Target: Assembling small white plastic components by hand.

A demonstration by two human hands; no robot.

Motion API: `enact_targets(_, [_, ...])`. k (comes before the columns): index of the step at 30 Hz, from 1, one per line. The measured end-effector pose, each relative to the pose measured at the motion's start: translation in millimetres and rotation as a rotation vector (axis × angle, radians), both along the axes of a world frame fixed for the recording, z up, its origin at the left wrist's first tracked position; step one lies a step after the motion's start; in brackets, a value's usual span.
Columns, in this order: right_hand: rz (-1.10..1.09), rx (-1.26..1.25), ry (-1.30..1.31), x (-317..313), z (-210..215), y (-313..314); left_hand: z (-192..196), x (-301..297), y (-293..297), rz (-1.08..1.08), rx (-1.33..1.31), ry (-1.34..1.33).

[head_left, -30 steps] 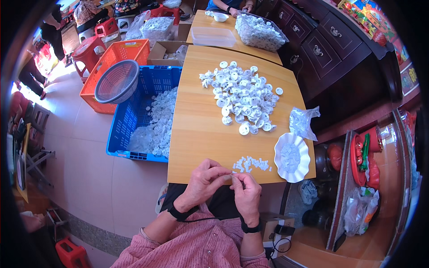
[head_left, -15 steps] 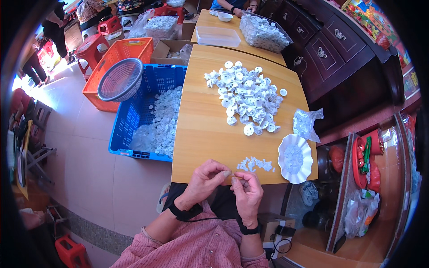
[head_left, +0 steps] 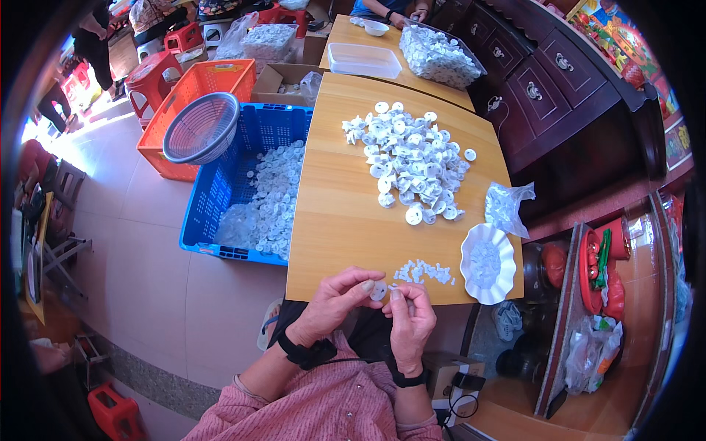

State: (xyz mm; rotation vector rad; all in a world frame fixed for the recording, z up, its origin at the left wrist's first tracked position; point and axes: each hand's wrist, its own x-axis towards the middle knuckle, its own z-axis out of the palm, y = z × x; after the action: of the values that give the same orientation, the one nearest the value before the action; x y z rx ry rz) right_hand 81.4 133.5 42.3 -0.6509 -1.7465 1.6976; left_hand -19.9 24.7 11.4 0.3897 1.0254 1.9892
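Between the thumb and fingers of my left hand (head_left: 344, 300) is a small round white plastic part (head_left: 379, 290), its flat disc side showing. My right hand (head_left: 410, 317) is pinched close beside it, fingertips almost at the disc; what they grip is too small to make out. Both hands are at the near edge of the wooden table (head_left: 331, 220). Just beyond them lies a scatter of tiny white plastic pieces (head_left: 425, 272). To their right, a white scalloped dish (head_left: 506, 273) holds more small pieces. Farther back spreads a heap of white disc-shaped parts (head_left: 415, 162).
Left of the table stands a blue crate (head_left: 193, 228) with many white parts, a grey colander (head_left: 202, 128) over its corner and an orange crate (head_left: 151, 154) behind. A clear plastic bag (head_left: 507, 206) lies near the dish. Across a second table (head_left: 342, 33) another person's hands (head_left: 408, 18) show.
A white disc now shows at my left fingertips, where the fingers hid it or it was out of sight before. My fingertips have parted slightly. The whole view has shifted a little.
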Motion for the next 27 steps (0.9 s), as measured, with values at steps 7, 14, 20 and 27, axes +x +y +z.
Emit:
enact_targets(7, [0.021, 0.133, -0.013, 1, -5, 1, -2, 0, -2, -0.028, 0.135, -0.098])
enact_targets(14, [0.023, 0.525, -0.065, -3, 10, -1, -9, 2, -4, -0.016, 0.167, -0.161])
enact_targets(20, [0.036, 0.557, -0.075, -1, 10, -1, -7, 3, -5, -0.034, 0.146, -0.196])
enact_targets(27, [0.03, 0.548, -0.088, 0, 10, -1, -4, 3, -6, -0.019, 0.109, -0.082])
